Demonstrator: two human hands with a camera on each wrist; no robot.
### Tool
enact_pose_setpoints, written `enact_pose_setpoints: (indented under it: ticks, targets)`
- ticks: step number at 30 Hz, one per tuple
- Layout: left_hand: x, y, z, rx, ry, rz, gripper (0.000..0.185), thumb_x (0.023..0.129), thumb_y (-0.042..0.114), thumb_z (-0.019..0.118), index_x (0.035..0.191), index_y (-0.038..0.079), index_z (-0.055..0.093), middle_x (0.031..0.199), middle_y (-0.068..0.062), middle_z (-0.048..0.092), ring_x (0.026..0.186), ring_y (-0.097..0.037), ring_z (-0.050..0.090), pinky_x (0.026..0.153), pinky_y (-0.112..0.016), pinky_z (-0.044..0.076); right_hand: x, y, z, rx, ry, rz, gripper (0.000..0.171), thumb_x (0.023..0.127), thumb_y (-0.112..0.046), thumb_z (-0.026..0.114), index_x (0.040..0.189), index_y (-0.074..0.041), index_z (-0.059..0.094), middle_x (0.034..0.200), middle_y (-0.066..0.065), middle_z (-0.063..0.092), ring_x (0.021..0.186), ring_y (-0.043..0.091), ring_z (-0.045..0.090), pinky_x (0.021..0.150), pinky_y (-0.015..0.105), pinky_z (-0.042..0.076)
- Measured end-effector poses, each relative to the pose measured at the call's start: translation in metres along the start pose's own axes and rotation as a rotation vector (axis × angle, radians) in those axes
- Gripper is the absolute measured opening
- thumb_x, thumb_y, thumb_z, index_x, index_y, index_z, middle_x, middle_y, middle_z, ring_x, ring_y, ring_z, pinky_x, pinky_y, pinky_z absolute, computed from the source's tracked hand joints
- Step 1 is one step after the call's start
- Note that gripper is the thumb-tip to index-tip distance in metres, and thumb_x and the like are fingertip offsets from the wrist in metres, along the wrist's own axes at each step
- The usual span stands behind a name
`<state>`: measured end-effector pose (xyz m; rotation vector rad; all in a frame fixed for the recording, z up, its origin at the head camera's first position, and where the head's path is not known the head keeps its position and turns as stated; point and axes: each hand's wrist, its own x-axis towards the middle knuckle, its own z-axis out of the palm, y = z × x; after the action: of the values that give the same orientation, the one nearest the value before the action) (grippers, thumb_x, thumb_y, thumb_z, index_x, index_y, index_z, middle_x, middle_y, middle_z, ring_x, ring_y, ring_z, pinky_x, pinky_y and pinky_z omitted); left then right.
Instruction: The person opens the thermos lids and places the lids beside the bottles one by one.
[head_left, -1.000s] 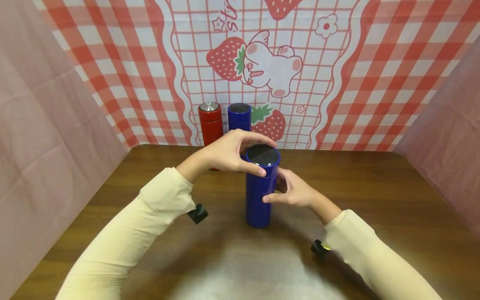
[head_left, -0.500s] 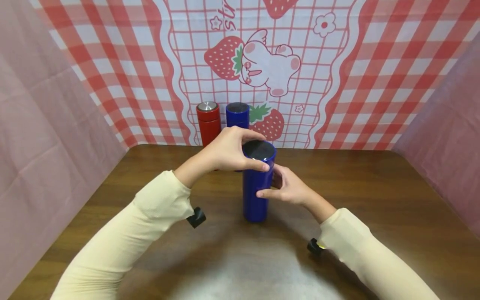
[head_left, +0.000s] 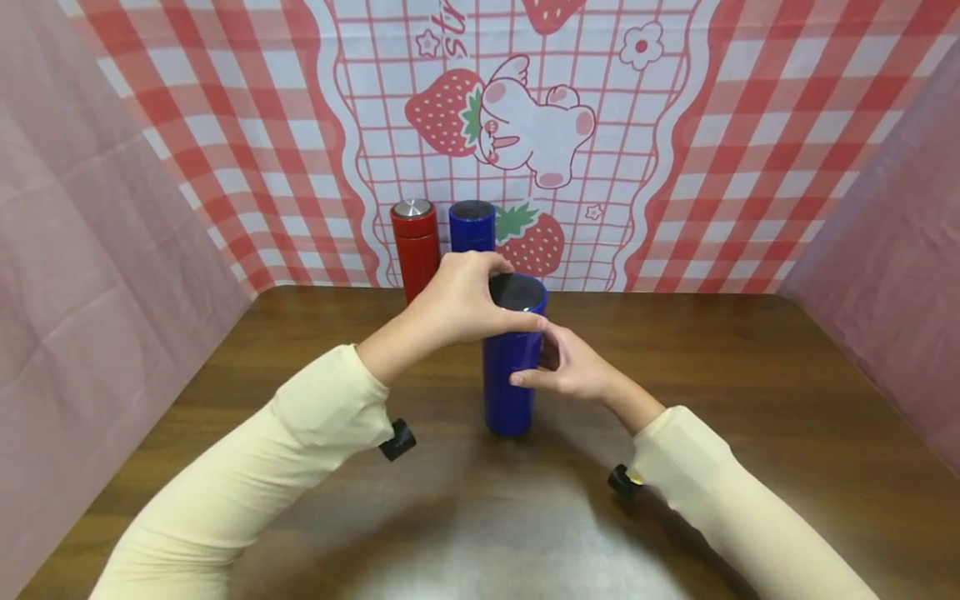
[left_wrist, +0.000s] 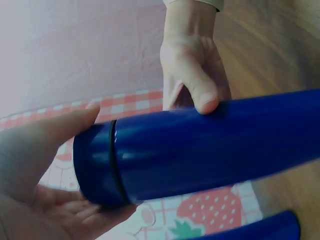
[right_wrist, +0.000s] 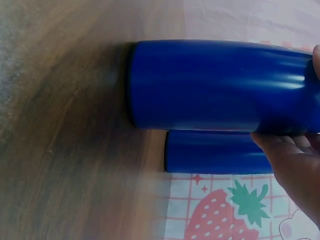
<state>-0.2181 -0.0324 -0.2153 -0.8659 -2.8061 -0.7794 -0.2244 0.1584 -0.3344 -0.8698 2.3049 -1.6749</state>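
Behind, backdrop lettering "str", blue flask unlabelled

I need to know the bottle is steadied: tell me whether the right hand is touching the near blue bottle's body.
Touching. The left wrist view shows the right hand with its thumb tip pressed on the near blue bottle; the head view agrees.

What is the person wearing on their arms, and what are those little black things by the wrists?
Both arms wear long, pale cream sleeves of soft knit cloth, reaching to the wrists. The left hand and right hand are bare, with no rings or gloves showing. A small black gadget sits under each cuff; the right one shows some yellow.
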Motion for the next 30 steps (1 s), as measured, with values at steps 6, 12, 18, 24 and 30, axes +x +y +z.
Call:
enact_pose_setpoints:
  ticks: [6,12,18,24,30]
  targets:
    - [0.008,-0.006,-0.012,0.076,-0.171,0.168,0.075,0.075,0.043,0.079,0.132,0.004,0.052,0.129,-0.010,0.063,0.116,-0.020,0.061,0.096,-0.033,0.052,0.001,-0.001,-0.001,-0.008,-0.011,-0.002,0.069,0.080,-0.001,0.072,0.139,0.005,0.038,0.132,0.028,0.056,0.120,0.031,0.057,0.098,0.035,0.052]
    - [0.023,-0.010,-0.027,0.052,-0.357,0.358,0.076,0.071,0.017,0.084,0.138,0.009,0.048,0.141,-0.006,0.053,0.133,-0.020,0.048,0.112,-0.036,0.040,0.001,0.000,-0.002,-0.023,-0.001,-0.011,0.067,0.079,-0.002,0.074,0.137,0.005,0.041,0.131,0.028,0.057,0.119,0.030,0.058,0.097,0.033,0.052]
    - [0.036,-0.012,-0.032,-0.029,-0.496,0.400,0.070,0.072,0.007,0.079,0.136,0.010,0.051,0.137,-0.003,0.057,0.128,-0.015,0.052,0.111,-0.034,0.040,0.000,0.001,-0.002,-0.008,-0.003,-0.001,0.068,0.080,-0.004,0.074,0.138,0.005,0.040,0.131,0.028,0.056,0.120,0.034,0.057,0.099,0.035,0.051]
    - [0.042,-0.011,-0.034,-0.003,-0.512,0.383,0.060,0.073,0.011,0.079,0.129,0.011,0.058,0.129,0.000,0.062,0.123,-0.014,0.055,0.107,-0.033,0.044,0.001,0.001,-0.002,0.000,-0.002,0.000,0.069,0.079,-0.004,0.074,0.139,0.004,0.040,0.132,0.028,0.055,0.122,0.035,0.056,0.101,0.039,0.050]
    - [0.041,-0.009,-0.036,0.044,-0.487,0.378,0.057,0.073,0.017,0.080,0.127,0.015,0.060,0.126,0.003,0.063,0.120,-0.012,0.056,0.106,-0.034,0.045,0.000,0.000,-0.004,-0.019,-0.014,-0.006,0.069,0.080,-0.004,0.074,0.139,0.004,0.040,0.134,0.026,0.055,0.123,0.035,0.055,0.102,0.040,0.049]
